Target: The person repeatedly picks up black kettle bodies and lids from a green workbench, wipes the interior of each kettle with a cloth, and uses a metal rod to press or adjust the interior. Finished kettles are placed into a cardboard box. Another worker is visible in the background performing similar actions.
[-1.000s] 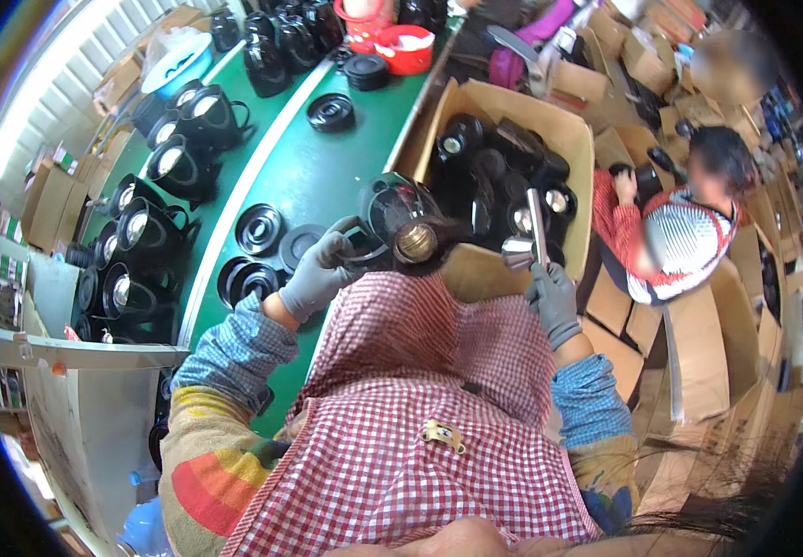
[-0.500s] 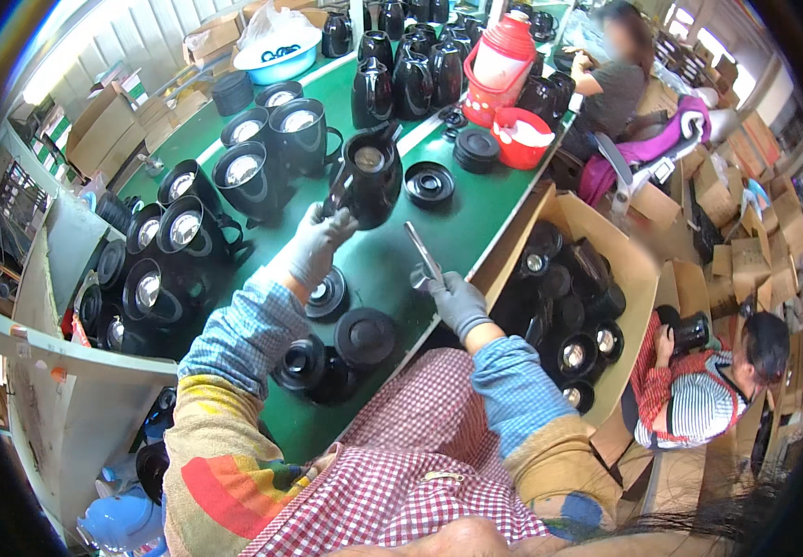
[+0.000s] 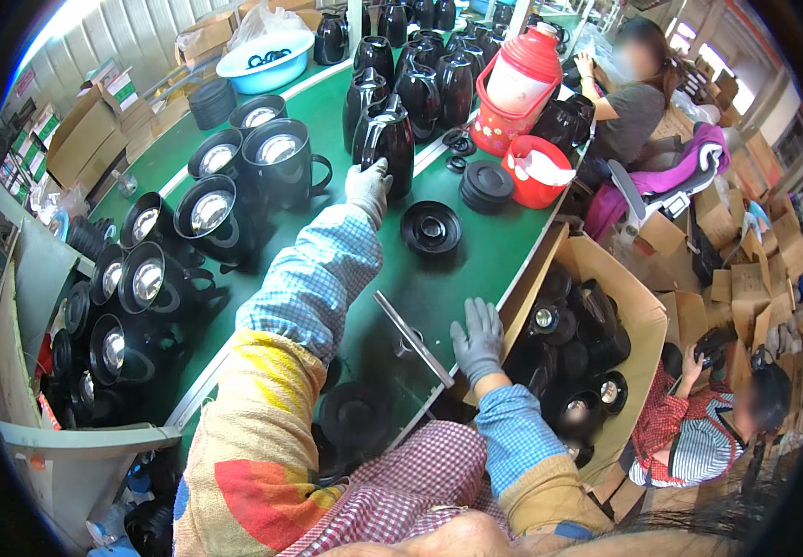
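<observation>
My left hand [image 3: 370, 193], in a grey glove, reaches far over the green bench and is closed on the lower part of a glossy black jug [image 3: 388, 135]. That jug stands upright in front of a group of similar jugs. My right hand [image 3: 480, 338], also gloved, is open with its fingers spread over the bench's near edge, holding nothing. Just left of it lies a long flat metal tool [image 3: 416, 340], one end at the edge. A round black lid [image 3: 430, 229] rests between my two hands.
Wide black mugs [image 3: 278, 153] with silvery insides crowd the left. Stacked black discs [image 3: 487, 186], a red bucket [image 3: 538, 173] and a red-and-white vacuum flask [image 3: 515, 88] stand far right. A carton [image 3: 638, 325] of black parts adjoins the bench. Two people sit to the right.
The jug in my left hand has moved away from me and now stands upright by the others. My right hand has let go of the metal tool, which now lies on the bench.
</observation>
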### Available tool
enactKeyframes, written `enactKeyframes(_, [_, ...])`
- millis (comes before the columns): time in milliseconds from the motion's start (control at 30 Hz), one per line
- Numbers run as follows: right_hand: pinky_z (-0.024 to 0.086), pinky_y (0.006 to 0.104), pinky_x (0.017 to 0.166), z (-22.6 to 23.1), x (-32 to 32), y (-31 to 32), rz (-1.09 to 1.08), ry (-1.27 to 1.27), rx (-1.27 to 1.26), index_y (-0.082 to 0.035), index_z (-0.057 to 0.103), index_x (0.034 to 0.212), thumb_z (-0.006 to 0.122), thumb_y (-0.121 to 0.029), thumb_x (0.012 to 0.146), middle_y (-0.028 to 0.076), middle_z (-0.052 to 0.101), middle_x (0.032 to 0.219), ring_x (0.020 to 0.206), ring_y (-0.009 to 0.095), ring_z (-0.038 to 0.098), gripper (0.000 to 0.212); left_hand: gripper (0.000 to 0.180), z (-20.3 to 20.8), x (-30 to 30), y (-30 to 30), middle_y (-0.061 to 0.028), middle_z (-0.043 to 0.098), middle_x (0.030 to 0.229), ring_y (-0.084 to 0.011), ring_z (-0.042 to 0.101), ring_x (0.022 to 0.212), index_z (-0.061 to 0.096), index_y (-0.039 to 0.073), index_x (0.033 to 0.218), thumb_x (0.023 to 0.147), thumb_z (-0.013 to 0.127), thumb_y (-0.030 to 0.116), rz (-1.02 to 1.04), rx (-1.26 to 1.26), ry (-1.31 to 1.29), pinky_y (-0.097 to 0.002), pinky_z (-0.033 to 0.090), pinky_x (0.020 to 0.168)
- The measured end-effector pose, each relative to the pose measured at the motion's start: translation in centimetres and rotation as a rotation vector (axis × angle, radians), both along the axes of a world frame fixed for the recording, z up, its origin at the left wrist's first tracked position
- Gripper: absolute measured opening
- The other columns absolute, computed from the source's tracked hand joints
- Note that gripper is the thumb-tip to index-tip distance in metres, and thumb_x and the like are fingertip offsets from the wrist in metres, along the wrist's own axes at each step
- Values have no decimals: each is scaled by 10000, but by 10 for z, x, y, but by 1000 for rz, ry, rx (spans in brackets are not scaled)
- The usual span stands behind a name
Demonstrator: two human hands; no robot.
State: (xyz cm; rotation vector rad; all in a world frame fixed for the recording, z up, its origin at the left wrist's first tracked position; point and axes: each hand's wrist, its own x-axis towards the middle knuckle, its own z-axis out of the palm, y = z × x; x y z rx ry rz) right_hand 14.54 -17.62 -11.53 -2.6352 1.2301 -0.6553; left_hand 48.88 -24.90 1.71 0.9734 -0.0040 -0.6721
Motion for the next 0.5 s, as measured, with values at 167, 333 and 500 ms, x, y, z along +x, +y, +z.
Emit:
enactKeyframes(167, [256,540,1199,-4,9,9,68,-165,56,-83,528,1451,691,-300,868,213,457,1511,1423,458,340,643,306,-50,65,-46,-72,602,914,-164,569,701,564,67,1088,893,771,181,106,170,-263,-317,484,597])
enactKeyframes(333, [262,548,1193,2,7,8,80,-169,71,-81,527,1451,695,-295,861,216,460,1500,1418,467,340,649,492,-57,117,-93,-129,587,1030,-246,590,753,469,56,1239,889,788,191,267,151,-229,-379,507,624])
enactKeyframes(500, [269,549,1189,0,-1,8,67,-179,84,-79,536,1441,701,-291,859,217,462,1492,1414,468,345,642,743,-51,127,-120,-238,536,1288,-389,609,1119,310,49,1488,914,758,198,112,-74,-81,-484,574,836])
